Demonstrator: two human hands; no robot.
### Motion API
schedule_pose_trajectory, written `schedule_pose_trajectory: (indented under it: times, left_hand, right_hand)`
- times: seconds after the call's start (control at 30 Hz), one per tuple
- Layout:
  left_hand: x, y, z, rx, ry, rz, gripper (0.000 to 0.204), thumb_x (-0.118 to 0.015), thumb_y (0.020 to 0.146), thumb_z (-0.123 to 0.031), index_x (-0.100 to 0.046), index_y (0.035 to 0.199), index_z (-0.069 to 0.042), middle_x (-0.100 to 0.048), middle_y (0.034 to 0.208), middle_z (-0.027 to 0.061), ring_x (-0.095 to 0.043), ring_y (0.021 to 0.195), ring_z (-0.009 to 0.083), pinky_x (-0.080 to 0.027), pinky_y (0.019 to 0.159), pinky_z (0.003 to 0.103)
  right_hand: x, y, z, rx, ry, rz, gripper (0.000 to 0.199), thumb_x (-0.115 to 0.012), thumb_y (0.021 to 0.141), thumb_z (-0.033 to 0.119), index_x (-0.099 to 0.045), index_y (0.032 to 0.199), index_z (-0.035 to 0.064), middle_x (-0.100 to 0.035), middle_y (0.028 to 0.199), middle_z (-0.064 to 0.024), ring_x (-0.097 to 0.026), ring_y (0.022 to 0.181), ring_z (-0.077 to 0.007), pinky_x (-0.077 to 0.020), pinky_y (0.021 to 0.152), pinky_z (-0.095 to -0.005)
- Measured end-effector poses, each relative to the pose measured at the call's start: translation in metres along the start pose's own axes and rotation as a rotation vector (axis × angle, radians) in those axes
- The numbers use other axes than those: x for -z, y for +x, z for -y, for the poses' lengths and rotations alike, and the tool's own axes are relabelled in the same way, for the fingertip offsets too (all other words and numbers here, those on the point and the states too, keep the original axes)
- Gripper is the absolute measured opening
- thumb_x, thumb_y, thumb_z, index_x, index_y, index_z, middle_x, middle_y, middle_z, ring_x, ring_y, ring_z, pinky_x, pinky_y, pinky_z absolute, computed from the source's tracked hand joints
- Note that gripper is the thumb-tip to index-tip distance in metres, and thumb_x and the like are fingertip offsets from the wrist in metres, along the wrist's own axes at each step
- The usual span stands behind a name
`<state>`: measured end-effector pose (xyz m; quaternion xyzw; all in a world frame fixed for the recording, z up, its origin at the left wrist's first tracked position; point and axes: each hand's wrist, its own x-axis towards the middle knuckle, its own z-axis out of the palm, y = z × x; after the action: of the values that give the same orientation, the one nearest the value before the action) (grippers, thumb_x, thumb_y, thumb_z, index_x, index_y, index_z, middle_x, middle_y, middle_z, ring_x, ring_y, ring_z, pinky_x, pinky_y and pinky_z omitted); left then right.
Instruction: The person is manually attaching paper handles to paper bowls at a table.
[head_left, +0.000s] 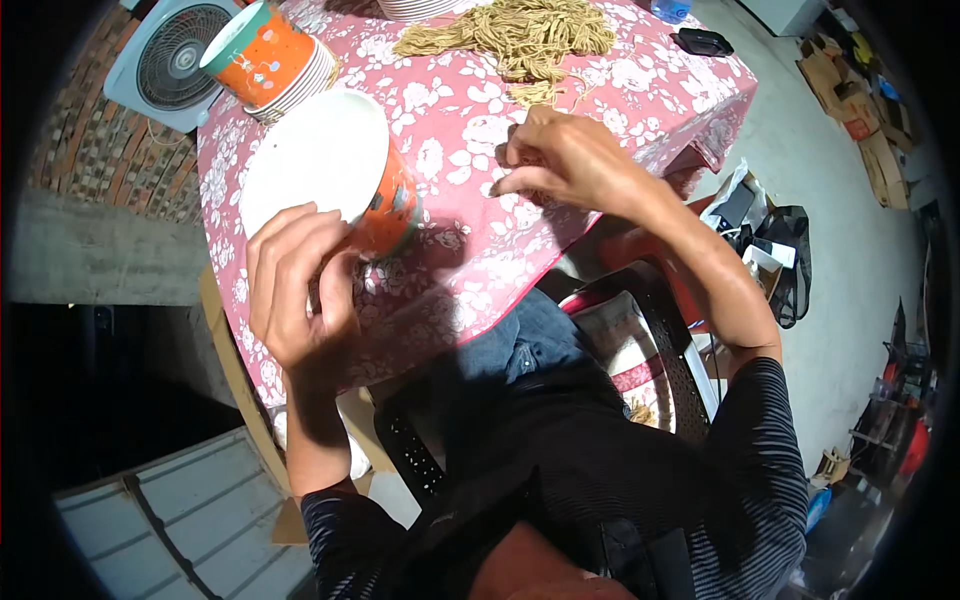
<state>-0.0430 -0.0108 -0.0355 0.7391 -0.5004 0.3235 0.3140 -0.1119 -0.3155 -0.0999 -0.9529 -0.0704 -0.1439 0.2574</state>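
One orange paper bowl (335, 180), white interior empty, sits tilted near the table's front edge, left hand (300, 285) wrapped around its side at 7 o'clock. Right hand (570, 160), at 3 o'clock from it, pinches a few noodle strands off the floral tablecloth (450, 140). Noodle heap (520, 35) at 1 o'clock remains large; stacked bowls (270, 55) at 11 o'clock wait. Filling looks barely begun.

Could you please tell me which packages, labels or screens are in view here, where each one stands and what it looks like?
Paper cup: held by the left hand at the table's near edge; orange printed wrap, white lid.
Stacked cups: far left of the table; orange with a teal rim.
Cardboard boxes: on the floor, far right; brown, flattened.
No screen shows.
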Motion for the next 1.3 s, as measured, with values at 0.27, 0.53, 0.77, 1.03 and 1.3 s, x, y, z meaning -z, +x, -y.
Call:
schedule_pose_trajectory:
  times: [0.27, 0.53, 0.77, 1.03, 1.3]
  left_hand:
    - [-0.017, -0.039, -0.05, 0.043, -0.524, 0.116, 0.014, -0.069, 0.09, -0.003, -0.071, 0.104, -0.004, -0.073, 0.102, 0.0151, -0.071, 0.097, 0.0338, -0.058, 0.084, 0.041]
    - [-0.07, -0.081, -0.063, 1.06, -1.033, 0.483, 0.025, -0.062, 0.101, -0.005, -0.06, 0.124, 0.005, -0.072, 0.106, 0.0141, -0.067, 0.089, 0.0154, -0.057, 0.079, 0.031]
    - [-0.093, -0.095, -0.053, 1.163, -1.526, 0.275, 0.021, -0.065, 0.103, -0.014, -0.068, 0.114, 0.004, -0.069, 0.095, 0.0062, -0.062, 0.081, 0.0113, -0.053, 0.074, 0.026]
    - [-0.089, -0.101, -0.055, 1.155, -1.398, 0.105, 0.022, -0.07, 0.101, -0.015, -0.073, 0.112, 0.004, -0.07, 0.087, 0.0024, -0.061, 0.073, 0.0088, -0.052, 0.068, 0.024]
    - [-0.075, -0.106, -0.061, 1.067, -1.031, 0.163, 0.015, -0.072, 0.098, -0.009, -0.075, 0.106, 0.003, -0.077, 0.093, 0.008, -0.067, 0.083, 0.0067, -0.053, 0.072, 0.024]
  right_hand:
    - [-0.043, -0.007, 0.012, -0.141, -0.145, -0.075, 0.018, -0.071, 0.094, 0.015, -0.063, 0.097, 0.0, -0.066, 0.098, -0.0218, -0.068, 0.077, -0.0425, -0.0542, 0.068, -0.0491]
    - [-0.047, -0.052, 0.05, 0.14, 0.424, -0.138, 0.017, -0.066, 0.1, 0.013, -0.054, 0.095, 0.0029, -0.059, 0.087, -0.0133, -0.062, 0.078, -0.0351, -0.0499, 0.069, -0.0417]
    - [-0.051, -0.063, 0.061, 0.217, 0.285, -0.139, 0.014, -0.07, 0.096, 0.009, -0.056, 0.098, 0.0048, -0.061, 0.108, -0.0117, -0.066, 0.084, -0.0332, -0.0535, 0.063, -0.0404]
    - [-0.057, -0.065, 0.063, 0.247, 0.326, -0.076, 0.01, -0.066, 0.099, 0.005, -0.057, 0.1, 0.0019, -0.065, 0.103, -0.0142, -0.069, 0.082, -0.0267, -0.0535, 0.061, -0.0362]
    - [-0.055, -0.071, 0.098, -0.406, 0.96, 0.099, 0.022, -0.069, 0.101, 0.011, -0.066, 0.116, -0.0045, -0.062, 0.086, 0.0019, -0.054, 0.076, -0.0042, -0.0475, 0.066, -0.0225]
